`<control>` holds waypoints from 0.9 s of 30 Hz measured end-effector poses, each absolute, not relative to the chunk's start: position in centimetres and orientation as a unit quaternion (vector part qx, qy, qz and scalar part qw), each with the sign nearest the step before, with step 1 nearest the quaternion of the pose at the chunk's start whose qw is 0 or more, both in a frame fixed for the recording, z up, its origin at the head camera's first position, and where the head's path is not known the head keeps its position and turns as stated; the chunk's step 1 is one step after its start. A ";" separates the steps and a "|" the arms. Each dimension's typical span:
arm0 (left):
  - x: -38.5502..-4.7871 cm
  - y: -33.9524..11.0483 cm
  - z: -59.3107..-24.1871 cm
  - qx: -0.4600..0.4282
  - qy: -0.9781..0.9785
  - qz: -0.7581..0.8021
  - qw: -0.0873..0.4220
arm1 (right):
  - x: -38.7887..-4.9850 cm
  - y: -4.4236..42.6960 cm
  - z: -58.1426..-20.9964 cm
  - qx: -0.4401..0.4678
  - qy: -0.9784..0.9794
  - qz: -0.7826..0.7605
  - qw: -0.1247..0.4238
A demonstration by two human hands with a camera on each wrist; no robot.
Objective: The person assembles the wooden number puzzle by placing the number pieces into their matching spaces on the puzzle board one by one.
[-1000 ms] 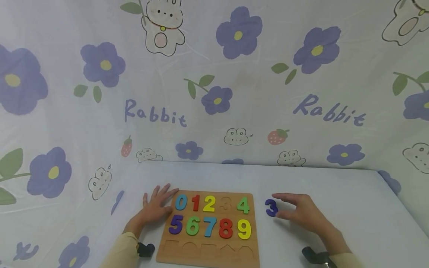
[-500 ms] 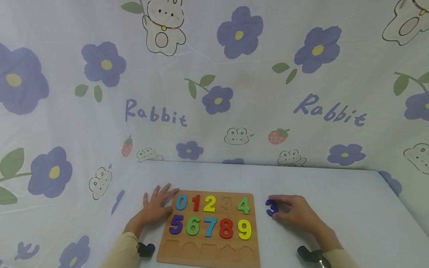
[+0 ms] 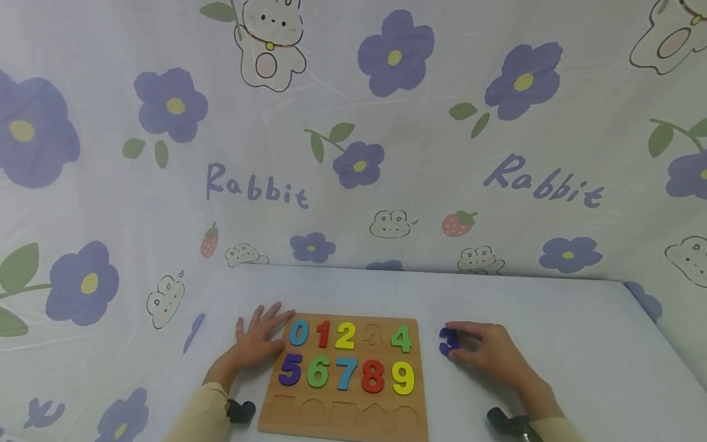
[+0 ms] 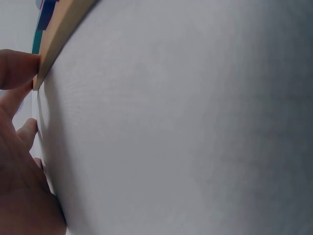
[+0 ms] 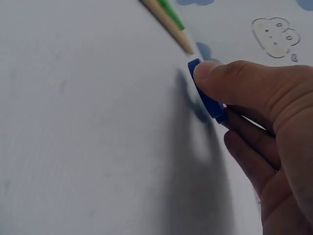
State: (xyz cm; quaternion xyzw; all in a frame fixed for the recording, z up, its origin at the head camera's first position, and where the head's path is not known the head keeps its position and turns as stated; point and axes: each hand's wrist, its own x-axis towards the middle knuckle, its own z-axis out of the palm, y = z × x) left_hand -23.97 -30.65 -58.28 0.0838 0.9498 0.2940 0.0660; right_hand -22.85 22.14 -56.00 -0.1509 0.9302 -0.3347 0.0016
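To the right of the wooden number puzzle board (image 3: pixel 342 423), my right hand (image 3: pixel 497 356) pinches a dark blue number 3 piece (image 3: pixel 448 342) between thumb and fingers. The right wrist view shows the number 3 piece (image 5: pixel 208 98) tilted and slightly above the table, its shadow beside it. My left hand (image 3: pixel 256 341) rests at the board's upper left edge with its fingers spread. In the left wrist view the left thumb (image 4: pixel 19 68) touches the board's side. Coloured numbers 0, 1, 2, 4 and 5 to 9 sit in the board; the 3-shaped recess (image 3: pixel 372 336) is bare.
The board's bottom row has several shape recesses (image 3: pixel 343 412) with nothing in them. A white table (image 3: pixel 580 344) lies under everything. Behind it hangs a cloth (image 3: pixel 420 141) printed with flowers and rabbits. Each wrist wears a dark device (image 3: pixel 240 412).
My right hand has closed its thumb and fingers onto the number 3 piece, which has since turned a little in the grip. The left hand and the board stay put.
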 end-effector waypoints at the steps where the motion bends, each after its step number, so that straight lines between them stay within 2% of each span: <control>1: -24.0 -30.7 -58.3 0.087 0.948 0.298 0.065 | -22.7 22.1 -55.8 -0.149 0.930 -0.335 -0.002; 16: -24.1 -30.7 -58.4 0.083 0.950 0.293 0.068 | -20.0 18.4 -50.6 -0.137 0.932 -0.333 -0.046; 27: -23.9 -30.6 -58.1 0.088 0.948 0.299 0.063 | -20.0 14.9 -50.0 -0.154 0.919 -0.360 -0.053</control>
